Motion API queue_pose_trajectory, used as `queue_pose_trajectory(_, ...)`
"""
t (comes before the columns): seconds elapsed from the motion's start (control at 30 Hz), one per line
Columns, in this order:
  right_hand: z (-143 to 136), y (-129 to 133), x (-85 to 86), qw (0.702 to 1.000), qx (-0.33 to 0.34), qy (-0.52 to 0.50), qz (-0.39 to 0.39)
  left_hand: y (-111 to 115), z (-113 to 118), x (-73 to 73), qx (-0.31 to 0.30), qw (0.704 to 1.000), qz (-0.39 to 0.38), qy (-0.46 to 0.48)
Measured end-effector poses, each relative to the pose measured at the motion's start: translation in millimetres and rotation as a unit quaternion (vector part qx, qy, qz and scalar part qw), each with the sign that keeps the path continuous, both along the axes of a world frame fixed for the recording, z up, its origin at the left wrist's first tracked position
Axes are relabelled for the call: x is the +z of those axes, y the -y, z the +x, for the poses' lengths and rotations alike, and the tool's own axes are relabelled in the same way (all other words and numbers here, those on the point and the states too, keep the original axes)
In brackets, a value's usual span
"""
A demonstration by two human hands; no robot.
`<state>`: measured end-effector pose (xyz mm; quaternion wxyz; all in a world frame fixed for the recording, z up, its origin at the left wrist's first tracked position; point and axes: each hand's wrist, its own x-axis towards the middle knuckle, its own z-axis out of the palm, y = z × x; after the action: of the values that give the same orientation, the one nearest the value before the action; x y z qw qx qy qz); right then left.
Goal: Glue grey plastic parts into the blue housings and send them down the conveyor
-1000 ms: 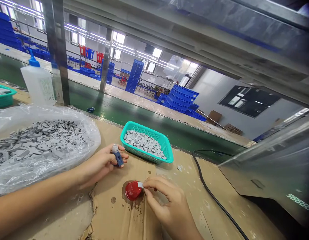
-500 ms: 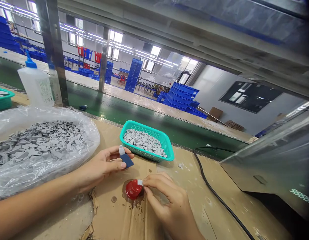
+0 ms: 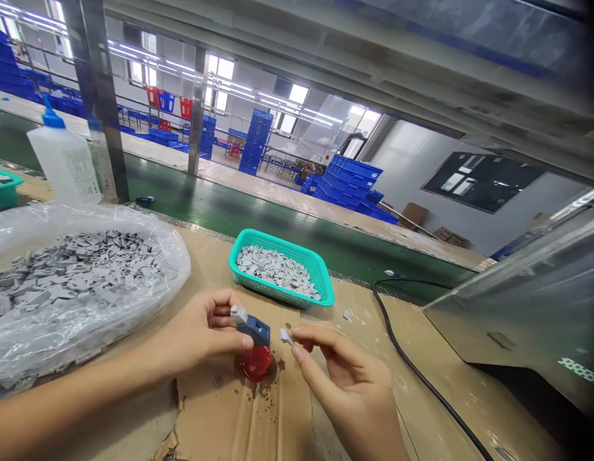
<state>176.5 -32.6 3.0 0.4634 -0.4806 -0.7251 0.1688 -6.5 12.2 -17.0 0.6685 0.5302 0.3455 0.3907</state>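
Note:
My left hand (image 3: 213, 330) is closed on a dark blue plastic part (image 3: 256, 329), which has a light grey piece (image 3: 238, 314) at its upper left end. Between the thumb and fingertips of my right hand (image 3: 342, 378) is a small light grey plastic piece (image 3: 287, 337), held a short gap to the right of the blue part. Below the blue part, and partly covered by it, a small red cap (image 3: 257, 365) rests on the wet, spotted cardboard (image 3: 220, 416). Whether the cap contains liquid I cannot tell.
A green basket (image 3: 329, 288) of small grey pieces stands behind my hands. At left lies a clear plastic bag (image 3: 176, 269) full of grey parts, with a white bottle (image 3: 66, 163) behind it. A black cable (image 3: 407, 358) curves along the right, beside a metal panel (image 3: 527, 307).
My right hand has lifted the grey piece off the red cap and moved right. My left hand has brought the blue part lower and rightward, over the cap, and turned it.

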Motion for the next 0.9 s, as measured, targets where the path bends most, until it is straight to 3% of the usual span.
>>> queue_pose_trajectory(0.2, -9, 0, 3.4, 0.998, 0.043, 0.003, 0.043, 8, 7, -3.3, -0.024, 1.000, 0.010, 0.014)
queue_pose_trajectory(0.37, -9, 2, 4.1, 0.993, 0.068, 0.043, 0.081, 13, 7, 4.9, -0.014, 0.999, -0.015, 0.045)
queue_pose_trajectory(0.53, -16, 5, -1.1, 0.985, 0.066, 0.071, 0.143, 27, 14, 13.5, 0.001, 0.983, -0.096, 0.156)
queue_pose_trajectory(0.63, -25, 1, 5.0, 0.974, 0.084, 0.107, 0.182, 27, 19, 19.8, 0.011, 0.971, -0.137, 0.198)
queue_pose_trajectory(0.7, -25, -8, 14.6, 0.972, 0.096, 0.124, 0.176, 18, 17, 26.5, 0.031, 0.973, -0.118, 0.195)
queue_pose_trajectory(0.77, -18, -27, 24.6, 0.981, 0.042, 0.112, 0.152, -1, 10, 34.0, 0.075, 0.981, -0.064, 0.168)
queue_pose_trajectory(0.83, -4, -53, 29.9, 0.989, -0.055, 0.095, 0.102, -30, -1, 39.3, 0.137, 0.984, 0.010, 0.111)
queue_pose_trajectory(0.9, 10, -82, 27.9, 0.989, -0.068, 0.134, 0.012, -65, -12, 40.0, 0.189, 0.978, 0.085, 0.014)
